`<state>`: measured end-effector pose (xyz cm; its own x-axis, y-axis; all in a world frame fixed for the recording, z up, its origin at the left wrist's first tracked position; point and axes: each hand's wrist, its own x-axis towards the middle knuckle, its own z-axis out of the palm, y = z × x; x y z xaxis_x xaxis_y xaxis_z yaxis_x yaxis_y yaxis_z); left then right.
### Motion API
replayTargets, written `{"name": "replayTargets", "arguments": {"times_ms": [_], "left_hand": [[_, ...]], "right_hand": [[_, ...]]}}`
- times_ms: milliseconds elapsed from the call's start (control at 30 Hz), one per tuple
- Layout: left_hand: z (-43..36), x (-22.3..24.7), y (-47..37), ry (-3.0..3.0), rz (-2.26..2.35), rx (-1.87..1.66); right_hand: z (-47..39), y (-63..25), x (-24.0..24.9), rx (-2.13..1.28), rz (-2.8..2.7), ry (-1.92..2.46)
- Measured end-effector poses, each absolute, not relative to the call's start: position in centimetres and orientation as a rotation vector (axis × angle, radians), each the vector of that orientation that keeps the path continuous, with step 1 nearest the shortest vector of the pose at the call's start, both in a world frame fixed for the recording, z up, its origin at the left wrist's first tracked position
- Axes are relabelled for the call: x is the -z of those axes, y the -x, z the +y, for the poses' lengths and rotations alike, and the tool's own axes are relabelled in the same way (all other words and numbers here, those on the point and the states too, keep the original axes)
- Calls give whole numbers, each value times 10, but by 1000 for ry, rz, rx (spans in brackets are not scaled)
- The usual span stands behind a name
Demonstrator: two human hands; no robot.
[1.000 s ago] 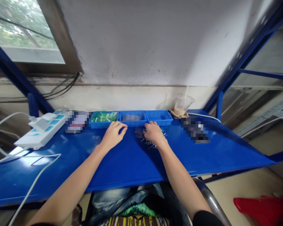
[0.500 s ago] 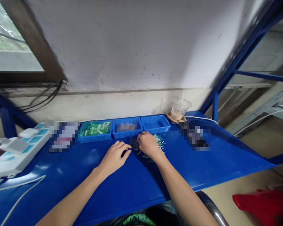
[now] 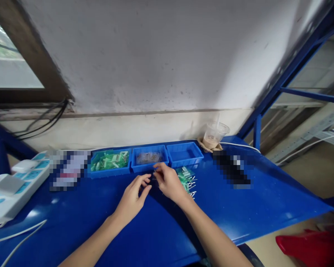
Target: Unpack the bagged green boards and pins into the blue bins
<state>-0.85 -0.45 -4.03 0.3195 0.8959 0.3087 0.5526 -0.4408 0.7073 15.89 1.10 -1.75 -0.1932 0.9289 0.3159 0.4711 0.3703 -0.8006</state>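
My left hand (image 3: 134,193) hovers over the blue table, its fingers bent and the thumb apart from them, with nothing plain to see in its grasp. Close by on its right is my right hand (image 3: 169,181), thumb and fingers drawn together in a pinch. Whatever small thing they hold is too tiny and dark to name. Beside the right wrist lies a pile of thin metal pins with green and white parts (image 3: 187,181), partly hidden by that hand. Behind the hands, a blue bin (image 3: 149,168) contains a clear bag of small pieces (image 3: 149,158).
A blue bin (image 3: 111,172) on the left contains green and white pieces (image 3: 111,159). A third blue bin (image 3: 185,161) stands to the right, near a plastic cup (image 3: 213,138). A white power strip (image 3: 19,193) and its cable lie along the left edge.
My right hand has shifted left and closer to my left hand, uncovering more of the pile. The camera view has tilted slightly.
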Motion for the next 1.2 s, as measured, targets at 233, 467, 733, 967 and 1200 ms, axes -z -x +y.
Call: {"name": "replayTargets", "arguments": {"times_ms": [233,467,733,967,1200], "left_hand": [[0,31,18,-2015,1176,-1002],[5,28,24,-1866,1116,-930],[9,37,28,-1984,1385,-939],[7,40,25,-1982,1321,-857],[5,33,10,-2166,1434,-576]], "right_hand": [[4,-144,21,-1514,-1310,919],[1,-138,19,-1659,-1218,905],[0,-151,7,-874,-1938,1111],[1,-160,-1,-433,-2150,1191],[20,-213,2,-21,-1524,1612]]}}
